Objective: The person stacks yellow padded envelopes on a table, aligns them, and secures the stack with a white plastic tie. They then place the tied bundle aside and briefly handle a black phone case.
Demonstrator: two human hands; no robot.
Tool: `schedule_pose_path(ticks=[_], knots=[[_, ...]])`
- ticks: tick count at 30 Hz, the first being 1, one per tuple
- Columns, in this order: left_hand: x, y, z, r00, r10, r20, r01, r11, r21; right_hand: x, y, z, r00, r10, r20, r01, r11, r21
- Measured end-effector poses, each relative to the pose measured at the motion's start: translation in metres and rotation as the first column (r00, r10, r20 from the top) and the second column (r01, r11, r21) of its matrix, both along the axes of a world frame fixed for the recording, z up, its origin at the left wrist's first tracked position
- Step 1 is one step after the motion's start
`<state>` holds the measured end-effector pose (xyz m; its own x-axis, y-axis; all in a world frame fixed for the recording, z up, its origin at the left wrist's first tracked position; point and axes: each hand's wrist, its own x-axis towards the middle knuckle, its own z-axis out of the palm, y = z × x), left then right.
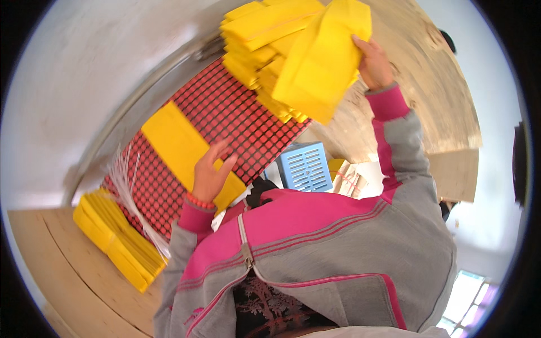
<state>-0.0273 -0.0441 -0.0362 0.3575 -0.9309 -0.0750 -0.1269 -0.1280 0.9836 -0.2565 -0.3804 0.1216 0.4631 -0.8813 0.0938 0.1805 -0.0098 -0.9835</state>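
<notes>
Head view: one yellow piece (322,62) is pinched by the right hand (376,66) at the yellow pile (267,28); on the red grid (255,128), a yellow strip (179,147), long axis slanting upper-left to lower-right, is partly hidden by the left hand (210,173), loosely open, seemingly empty.

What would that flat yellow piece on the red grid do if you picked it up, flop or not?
The flat yellow piece would probably be light, because it looks thin. It might bend only a little: the similar yellow piece, gripped at one edge by the right hand, looks fairly flat. It likely wouldn't roll, lying flat on the red grid.
</notes>
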Motion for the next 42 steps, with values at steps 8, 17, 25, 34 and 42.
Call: schedule_pose_path(ticks=[8, 17, 25, 34, 42], knots=[[-0.004, 0.003, 0.025, 0.642, -0.272, -0.717, 0.066, 0.951, -0.302, 0.1, 0.107, -0.024, 0.872, 0.489, -0.02, -0.482, 0.866, 0.132], [-0.008, 0.073, -0.003, 0.609, 0.121, -0.784, -0.244, 0.969, -0.04, 0.199, 0.178, -0.141, 0.582, 0.812, 0.048, -0.728, 0.493, 0.477], [0.014, 0.101, -0.053, 0.602, 0.273, -0.751, -0.367, 0.929, 0.044, 0.23, 0.2, -0.19, 0.53, 0.848, 0.027, -0.719, 0.433, 0.543], [0.014, 0.109, -0.08, 0.55, 0.305, -0.777, -0.395, 0.915, 0.079, 0.234, 0.202, -0.216, 0.529, 0.846, -0.067, -0.648, 0.453, 0.612], [0.011, 0.113, -0.084, 0.565, 0.338, -0.753, -0.395, 0.912, 0.113, 0.237, 0.206, -0.217, 0.543, 0.829, -0.135, -0.601, 0.495, 0.628]])
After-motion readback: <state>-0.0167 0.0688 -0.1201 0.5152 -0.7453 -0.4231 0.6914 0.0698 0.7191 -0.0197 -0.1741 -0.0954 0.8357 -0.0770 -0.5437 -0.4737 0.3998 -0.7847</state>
